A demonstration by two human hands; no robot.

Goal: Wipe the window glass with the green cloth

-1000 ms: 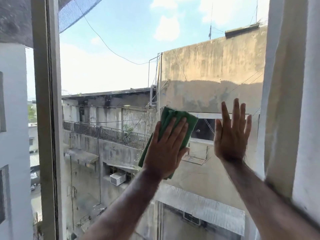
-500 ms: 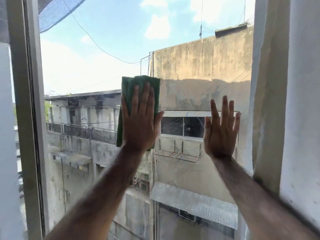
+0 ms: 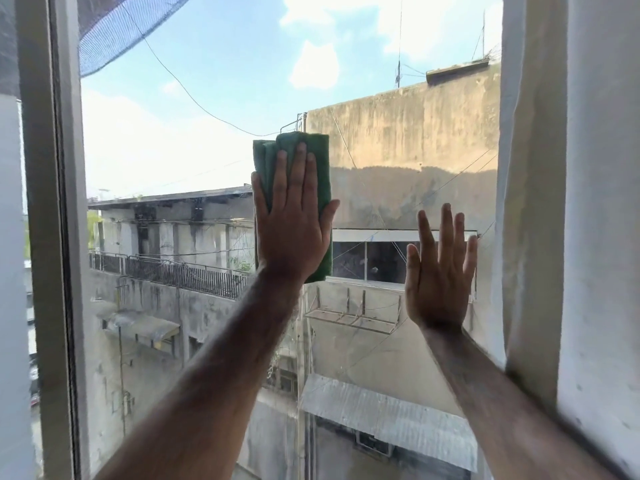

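A folded green cloth lies flat against the window glass near the middle of the pane. My left hand presses it there with the palm, fingers straight and pointing up, and covers most of the cloth. My right hand rests flat on the glass lower and to the right, fingers spread, with nothing in it. Both forearms reach up from the bottom of the view.
A grey window frame runs down the left side. A white wall edge borders the glass on the right, close to my right hand. Beyond the glass stand concrete buildings, wires and sky. Blue netting hangs at top left.
My left hand has slid the cloth up the glass, from tilted at mid-pane to upright and higher. My right hand has stayed pressed flat on the glass.
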